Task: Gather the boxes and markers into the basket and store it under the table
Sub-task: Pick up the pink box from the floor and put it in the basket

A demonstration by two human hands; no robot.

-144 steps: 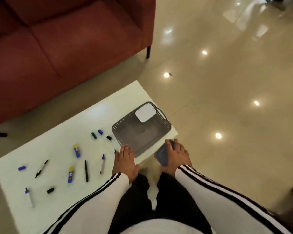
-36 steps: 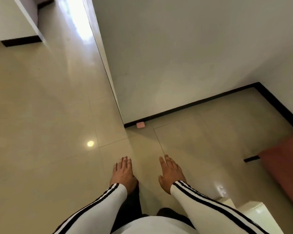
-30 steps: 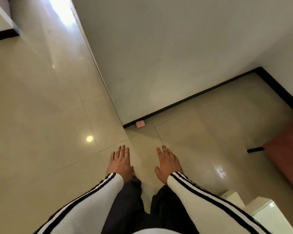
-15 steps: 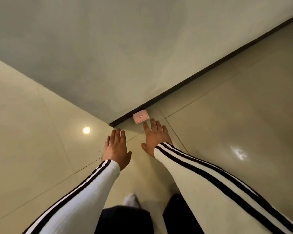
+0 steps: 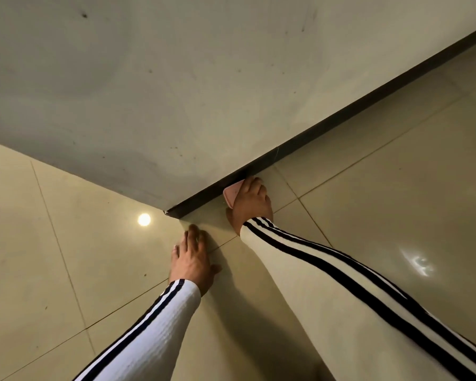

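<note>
Right hand (image 5: 252,204) curled around small pink rounded-corner plastic box (image 5: 232,194), on the tiled floor against the black skirting board (image 5: 341,122). Left hand (image 5: 192,261) flat, open, empty. Get fingers under the wall-side edge, lift straight up, don't scrape.

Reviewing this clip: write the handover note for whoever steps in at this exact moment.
Right hand: closed around the pink box on the floor, against the black skirting near the wall corner.
Left hand: open, empty, flat near the floor.
Basket, table, markers and any other boxes: out of view.
Done: pink box gripped.
Left: lift it, carry it to the basket, gather the remaining items, store the basket under the table.
</note>
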